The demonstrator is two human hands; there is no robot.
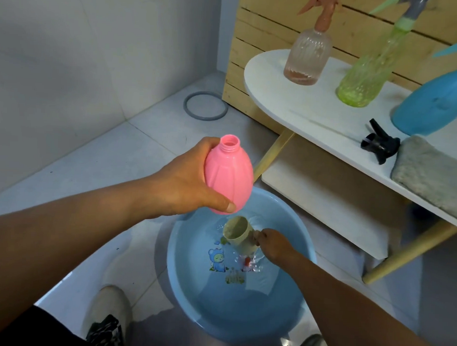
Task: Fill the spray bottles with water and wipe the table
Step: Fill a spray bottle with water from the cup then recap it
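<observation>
Above one blue basin point(290, 299), left hand point(180, 181) grips one pink bottle point(228, 175), right hand point(274, 245) one cup point(239, 234); three bottles point(308, 56) on table point(315, 111).

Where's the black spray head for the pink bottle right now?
In the head view the black spray head lies on the white table at the right, between the blue spray bottle and the grey cloth.

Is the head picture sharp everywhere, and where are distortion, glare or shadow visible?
Head view: centre sharp; the white oval table bows from wide-angle distortion; ripples glint around the beige cup in the blue plastic basin; the bottom corners lie in shadow.
</observation>
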